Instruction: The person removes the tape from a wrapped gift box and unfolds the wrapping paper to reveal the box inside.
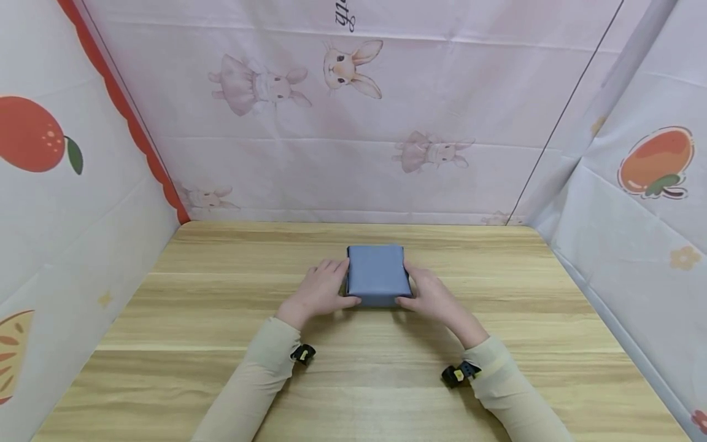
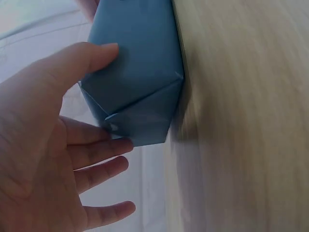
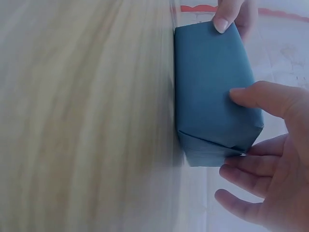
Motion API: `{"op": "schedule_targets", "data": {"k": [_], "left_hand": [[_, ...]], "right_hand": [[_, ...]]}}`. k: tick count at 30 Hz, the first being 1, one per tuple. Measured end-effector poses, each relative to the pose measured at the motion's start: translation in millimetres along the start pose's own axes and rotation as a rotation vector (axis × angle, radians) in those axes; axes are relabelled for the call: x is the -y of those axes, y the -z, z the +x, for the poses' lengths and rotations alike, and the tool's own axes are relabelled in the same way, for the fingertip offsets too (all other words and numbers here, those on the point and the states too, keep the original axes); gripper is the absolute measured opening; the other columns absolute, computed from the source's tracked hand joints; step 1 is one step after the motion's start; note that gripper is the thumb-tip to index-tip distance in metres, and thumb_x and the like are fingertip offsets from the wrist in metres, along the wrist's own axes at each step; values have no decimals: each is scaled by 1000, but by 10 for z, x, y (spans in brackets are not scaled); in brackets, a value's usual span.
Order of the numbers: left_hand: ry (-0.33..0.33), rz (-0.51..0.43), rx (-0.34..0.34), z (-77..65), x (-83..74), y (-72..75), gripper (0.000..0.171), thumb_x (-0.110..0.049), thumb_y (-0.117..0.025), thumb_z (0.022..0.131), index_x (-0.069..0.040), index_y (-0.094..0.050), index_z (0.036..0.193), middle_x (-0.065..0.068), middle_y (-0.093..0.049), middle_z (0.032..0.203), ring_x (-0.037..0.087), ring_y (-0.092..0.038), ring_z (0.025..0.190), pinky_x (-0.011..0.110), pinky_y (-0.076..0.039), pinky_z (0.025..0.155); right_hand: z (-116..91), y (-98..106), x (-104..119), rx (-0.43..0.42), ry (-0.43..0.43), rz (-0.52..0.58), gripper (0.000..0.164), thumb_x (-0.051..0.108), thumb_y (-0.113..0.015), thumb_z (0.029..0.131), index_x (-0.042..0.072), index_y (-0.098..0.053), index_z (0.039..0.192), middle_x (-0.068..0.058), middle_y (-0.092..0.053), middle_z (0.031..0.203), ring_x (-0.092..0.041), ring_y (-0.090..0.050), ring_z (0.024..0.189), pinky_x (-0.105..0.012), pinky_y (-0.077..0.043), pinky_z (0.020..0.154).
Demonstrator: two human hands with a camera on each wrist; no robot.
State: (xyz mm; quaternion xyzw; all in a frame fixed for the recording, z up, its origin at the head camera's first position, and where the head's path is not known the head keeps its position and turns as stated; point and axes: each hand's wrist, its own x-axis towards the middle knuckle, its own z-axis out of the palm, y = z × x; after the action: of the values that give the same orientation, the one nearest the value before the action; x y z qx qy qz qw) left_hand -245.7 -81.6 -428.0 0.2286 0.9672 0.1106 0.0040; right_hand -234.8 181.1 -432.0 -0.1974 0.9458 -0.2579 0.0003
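Observation:
A box wrapped in plain blue paper (image 1: 378, 270) sits on the wooden table, its top face up and one side toward me. My left hand (image 1: 320, 288) grips its left end, thumb on the near side and fingertips against the folded end. At the opposite end, my right hand (image 1: 433, 296) holds it the same way. The left wrist view shows the folded paper flap (image 2: 140, 116) by the left fingers, with the lower fingers spread apart. In the right wrist view, the right thumb (image 3: 256, 95) presses the blue side near the corner.
The light wood table (image 1: 353, 380) reaches back to a pale curtain (image 1: 353, 178) printed with rabbits. White fabric with fruit prints hangs at the left (image 1: 66, 233) and at the right (image 1: 624, 233). A small dark camera is strapped on each wrist.

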Motion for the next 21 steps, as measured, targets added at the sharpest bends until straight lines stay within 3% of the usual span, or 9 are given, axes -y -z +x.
{"op": "schedule_targets", "data": {"k": [10,17,21], "left_hand": [[25,-53,57,-25,44,43,101,-71,-58,83,-9,-25,155,12,-41,153,32,-37,142,55,-33,112],[13,-63,27,-76,49,158,92,-71,-53,86,-11,-31,153,12,-43,152,33,-38,141,57,-32,113],[-2,-52,-17,-73,18,182,83,-69,-51,88,-14,-41,149,10,-47,150,32,-41,139,55,-32,113]], "right_hand": [[-42,52,-25,48,-12,6,89,37,-71,89,0,-23,153,-22,-37,153,-42,-37,140,-55,-34,112],[-66,196,-46,32,16,38,81,39,-67,91,2,-29,152,-22,-37,153,-42,-34,142,-56,-30,115],[-76,284,-64,-23,53,36,70,33,-66,93,1,-38,148,-24,-42,149,-43,-38,139,-57,-32,113]]}}
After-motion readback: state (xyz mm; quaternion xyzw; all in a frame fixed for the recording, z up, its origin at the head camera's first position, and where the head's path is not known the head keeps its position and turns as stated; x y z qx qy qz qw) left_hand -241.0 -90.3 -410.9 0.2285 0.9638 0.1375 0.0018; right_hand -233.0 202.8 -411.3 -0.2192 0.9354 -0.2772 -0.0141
